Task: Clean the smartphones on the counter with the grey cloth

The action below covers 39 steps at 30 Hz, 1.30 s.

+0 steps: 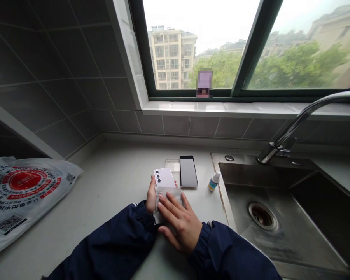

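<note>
Surroundings: dark-framed window (pixel 257 46) above a grey tile wall (pixel 61 77); pale countertop (pixel 111 175) beside a steel sink (pixel 221 190) with a curved mixer tap (pixel 306 109).

Left of work area: printed plastic bag (pixel 20 202), lying flat on the counter.

Left hand (pixel 151 196): closed around the lower edge of a lilac smartphone (pixel 164 177), raising it off the counter, camera lenses uppermost.

Right hand (pixel 177 223): open, fingers spread, lying on a grey cloth (pixel 167 196) folded over the lower back of the phone. The bracing left hand gives the spread fingers firm support.

Just beyond: black smartphone (pixel 188 171), clear plastic piece (pixel 172 165), small spray bottle (pixel 214 181).
</note>
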### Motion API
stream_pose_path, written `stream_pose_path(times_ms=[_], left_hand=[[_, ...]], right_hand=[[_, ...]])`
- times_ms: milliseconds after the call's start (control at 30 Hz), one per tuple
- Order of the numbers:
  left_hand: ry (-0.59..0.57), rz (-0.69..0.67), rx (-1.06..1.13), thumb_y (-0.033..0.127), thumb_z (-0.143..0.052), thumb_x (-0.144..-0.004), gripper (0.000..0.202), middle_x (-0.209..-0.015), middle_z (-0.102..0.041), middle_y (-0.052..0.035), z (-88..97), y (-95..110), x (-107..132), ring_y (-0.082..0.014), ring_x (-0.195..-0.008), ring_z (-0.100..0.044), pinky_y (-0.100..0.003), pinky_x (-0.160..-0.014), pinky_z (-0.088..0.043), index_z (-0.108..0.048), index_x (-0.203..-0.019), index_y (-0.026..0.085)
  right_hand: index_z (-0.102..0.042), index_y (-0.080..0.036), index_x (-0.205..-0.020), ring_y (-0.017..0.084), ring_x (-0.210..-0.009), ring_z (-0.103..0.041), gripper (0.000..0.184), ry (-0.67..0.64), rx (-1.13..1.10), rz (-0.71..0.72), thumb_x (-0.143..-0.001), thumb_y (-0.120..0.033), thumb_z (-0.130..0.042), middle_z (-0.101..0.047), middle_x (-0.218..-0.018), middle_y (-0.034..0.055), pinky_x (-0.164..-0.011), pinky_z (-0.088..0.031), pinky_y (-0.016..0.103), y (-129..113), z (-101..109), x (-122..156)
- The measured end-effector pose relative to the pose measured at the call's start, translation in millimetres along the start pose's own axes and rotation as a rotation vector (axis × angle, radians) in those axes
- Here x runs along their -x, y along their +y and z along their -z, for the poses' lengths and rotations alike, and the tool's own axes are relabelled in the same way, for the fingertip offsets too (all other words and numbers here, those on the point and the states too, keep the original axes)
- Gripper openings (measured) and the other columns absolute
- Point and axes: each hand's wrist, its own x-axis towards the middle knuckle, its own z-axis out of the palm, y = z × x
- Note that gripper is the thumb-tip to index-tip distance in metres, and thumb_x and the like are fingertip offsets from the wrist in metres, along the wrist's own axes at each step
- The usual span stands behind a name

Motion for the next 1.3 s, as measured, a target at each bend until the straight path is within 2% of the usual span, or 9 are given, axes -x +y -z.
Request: stream_pose_path(times_ms=[167, 300, 433, 533, 733, 967, 1067, 1200, 1300], left_hand=[[-0.027, 0.028, -0.015, 0.071, -0.031, -0.088, 0.079, -0.091, -0.072, -0.0205, -4.4, 1.6, 1.4, -0.0302, -0.086, -0.07, -0.045, -0.095, -0.046, -0.066, -0.107, 0.003], [-0.063, 0.06, -0.017, 0.065, -0.032, -0.091, 0.071, -0.088, -0.072, -0.0186, -10.5, -3.2, 3.2, -0.031, -0.098, -0.068, -0.045, -0.101, -0.043, -0.068, -0.102, 0.005], [-0.106, 0.072, -0.007, 0.05, -0.028, -0.098, 0.057, -0.09, -0.074, -0.0123, -8.2, -14.9, 6.7, -0.0235, -0.108, -0.065, -0.038, -0.107, -0.037, -0.071, -0.093, 0.013], [-0.194, 0.072, -0.024, 0.04, -0.026, -0.1, 0.053, -0.098, -0.074, -0.0102, -2.8, -22.7, 8.2, -0.0183, -0.116, -0.061, -0.029, -0.107, -0.035, -0.073, -0.1, 0.015], [-0.322, -0.003, -0.038, 0.035, -0.028, -0.099, 0.048, -0.115, -0.07, -0.0111, -6.9, -28.3, 10.2, -0.0155, -0.133, -0.047, -0.027, -0.11, -0.033, -0.068, -0.117, 0.016], [-0.278, -0.024, -0.036, 0.032, -0.025, -0.1, 0.05, -0.111, -0.072, -0.0115, -17.9, -28.5, 17.3, -0.0179, -0.131, -0.048, -0.03, -0.116, -0.022, -0.069, -0.113, 0.013], [-0.249, -0.027, -0.032, 0.036, -0.029, -0.099, 0.049, -0.113, -0.07, -0.0137, -19.5, -23.9, 17.1, -0.0207, -0.13, -0.05, -0.03, -0.114, -0.027, -0.069, -0.113, 0.011], [-0.174, 0.018, -0.034, 0.047, -0.031, -0.098, 0.055, -0.1, -0.073, -0.0149, -17.4, -14.6, 13.8, -0.0234, -0.121, -0.058, -0.031, -0.108, -0.036, -0.071, -0.104, 0.009], [-0.174, 0.051, -0.058, 0.047, -0.029, -0.098, 0.057, -0.097, -0.074, -0.0144, -14.9, -12.8, 12.6, -0.0239, -0.12, -0.059, -0.033, -0.106, -0.039, -0.071, -0.102, 0.009]], right_hand=[[-0.031, -0.017, -0.15, 0.027, -0.148, -0.017, 0.059, -0.007, 0.039, -0.014, -0.096, -0.037, -0.046, -0.026, -0.157, 0.0066, -0.12, -0.003, 0.052, 0.5, 2.3, -0.3], [-0.024, -0.012, -0.152, 0.03, -0.148, -0.015, 0.067, 0.019, 0.105, -0.044, -0.095, -0.037, -0.048, -0.023, -0.158, 0.0111, -0.119, -0.009, 0.056, 1.5, 0.4, -0.5], [-0.02, -0.009, -0.153, 0.033, -0.147, -0.013, 0.07, 0.062, 0.148, -0.074, -0.096, -0.04, -0.046, -0.02, -0.158, 0.0144, -0.116, -0.013, 0.06, 4.2, -3.1, -1.1], [-0.016, -0.01, -0.154, 0.034, -0.147, -0.013, 0.07, 0.097, 0.168, -0.112, -0.097, -0.041, -0.043, -0.02, -0.158, 0.0143, -0.116, -0.012, 0.061, 6.3, -4.9, -1.1], [-0.016, -0.011, -0.154, 0.033, -0.148, -0.012, 0.066, 0.155, 0.187, -0.177, -0.099, -0.041, -0.037, -0.018, -0.159, 0.0128, -0.117, -0.006, 0.06, 10.0, -5.5, -0.7], [-0.019, -0.011, -0.153, 0.034, -0.147, -0.013, 0.064, 0.184, 0.191, -0.214, -0.098, -0.038, -0.039, -0.02, -0.159, 0.0132, -0.116, -0.013, 0.061, 12.1, -2.7, -0.7], [-0.021, -0.012, -0.153, 0.034, -0.147, -0.014, 0.063, 0.185, 0.173, -0.182, -0.098, -0.036, -0.041, -0.023, -0.158, 0.0132, -0.116, -0.015, 0.061, 11.6, -3.7, -1.2], [-0.024, -0.011, -0.152, 0.034, -0.147, -0.015, 0.062, 0.158, 0.157, -0.124, -0.097, -0.034, -0.043, -0.025, -0.157, 0.0126, -0.115, -0.016, 0.062, 8.6, -7.0, -0.9], [-0.024, -0.011, -0.152, 0.034, -0.147, -0.015, 0.062, 0.16, 0.155, -0.112, -0.097, -0.034, -0.043, -0.026, -0.157, 0.0127, -0.115, -0.016, 0.062, 6.8, -7.7, -0.1]])
